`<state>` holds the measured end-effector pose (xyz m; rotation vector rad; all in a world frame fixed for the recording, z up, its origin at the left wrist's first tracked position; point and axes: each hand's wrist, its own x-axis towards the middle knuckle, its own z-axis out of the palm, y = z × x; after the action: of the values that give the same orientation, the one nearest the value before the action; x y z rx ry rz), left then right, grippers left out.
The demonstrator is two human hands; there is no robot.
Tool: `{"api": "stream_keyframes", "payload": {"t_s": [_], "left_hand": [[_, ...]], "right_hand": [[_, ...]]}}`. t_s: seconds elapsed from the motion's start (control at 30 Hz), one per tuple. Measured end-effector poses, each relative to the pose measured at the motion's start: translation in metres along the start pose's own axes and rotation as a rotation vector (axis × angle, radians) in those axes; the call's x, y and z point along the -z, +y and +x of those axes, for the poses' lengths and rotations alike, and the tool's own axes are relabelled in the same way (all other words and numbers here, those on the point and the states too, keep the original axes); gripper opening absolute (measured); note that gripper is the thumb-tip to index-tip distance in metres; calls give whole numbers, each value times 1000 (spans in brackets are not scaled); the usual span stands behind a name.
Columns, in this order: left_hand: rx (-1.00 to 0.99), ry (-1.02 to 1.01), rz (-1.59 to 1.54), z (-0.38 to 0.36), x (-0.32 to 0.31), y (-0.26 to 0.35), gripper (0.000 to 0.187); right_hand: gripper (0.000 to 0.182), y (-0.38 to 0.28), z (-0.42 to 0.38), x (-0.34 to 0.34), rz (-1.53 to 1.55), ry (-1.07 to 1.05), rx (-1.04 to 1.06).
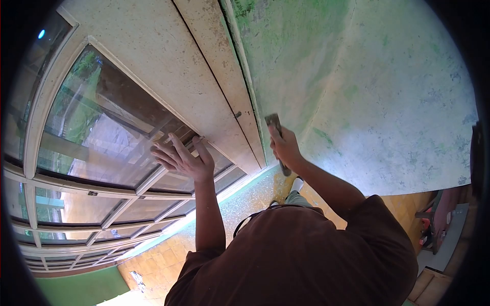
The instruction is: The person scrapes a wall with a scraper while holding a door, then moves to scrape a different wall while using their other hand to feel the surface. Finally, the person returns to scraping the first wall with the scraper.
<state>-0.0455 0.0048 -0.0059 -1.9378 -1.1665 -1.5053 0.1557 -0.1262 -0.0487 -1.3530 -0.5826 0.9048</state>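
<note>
Green-stained pale plaster wall (pixel 377 86) beside a weathered cream wooden window frame (pixel 168 66); left hand (pixel 184 159) spread flat, fingers apart, on the frame; right hand (pixel 285 148) clamped round a dark flat scraper tool (pixel 274 124).

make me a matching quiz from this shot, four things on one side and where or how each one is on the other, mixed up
Things:
1. left hand
2. right hand
3. wall
4. floor tiles

States:
a. stained green
b. orange, below the window
c. fingers spread against the window frame
d. closed around a flat scraper at the frame's edge

Pairs: 1-c, 2-d, 3-a, 4-b
</note>
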Motion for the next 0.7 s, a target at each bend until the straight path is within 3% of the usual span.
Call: {"api": "stream_keyframes", "payload": {"t_s": [0.07,0.17,0.2,0.33,0.53,0.6,0.7], "left_hand": [[-4,8,7,-1,-2,-3,62],[-1,7,3,1,0,1,62],[1,4,-5,1,1,1,62],[-6,-6,-9,-1,3,1,62],[-11,-5,2,-2,-2,-3,62],[1,-3,-1,-2,-1,-2,62],[7,0,-12,0,0,1,63]], "right_hand": [[37,10,-14,1,-79,-31,-61],[37,-3,7,-6,-97,-22,14],[37,-11,10,-7,-5,-49,-64],[37,-11,2,0,36,16,-59],[37,6,1,-1,-139,-40,-43],[38,-24,18,-14,-93,-6,188],[39,-33,8,-10,-12,-23,72]]}}
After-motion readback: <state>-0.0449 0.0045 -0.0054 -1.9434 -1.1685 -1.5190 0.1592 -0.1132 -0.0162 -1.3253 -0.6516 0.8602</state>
